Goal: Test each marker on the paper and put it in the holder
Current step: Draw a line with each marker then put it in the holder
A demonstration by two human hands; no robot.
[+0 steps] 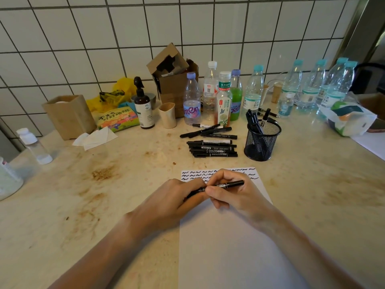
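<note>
A black marker lies level between both hands, above the white paper. My left hand grips its left end and my right hand grips its middle, with the right end sticking out past the fingers. Rows of black squiggles run along the paper's far edge. Beyond the paper is a pile of several black markers. To its right a black mesh holder stands with several markers upright in it.
Water and drink bottles line the back by the tiled wall, with a cardboard box, a pump bottle, a cream cup and a snack bag. A plastic bag lies at the right. The counter is stained.
</note>
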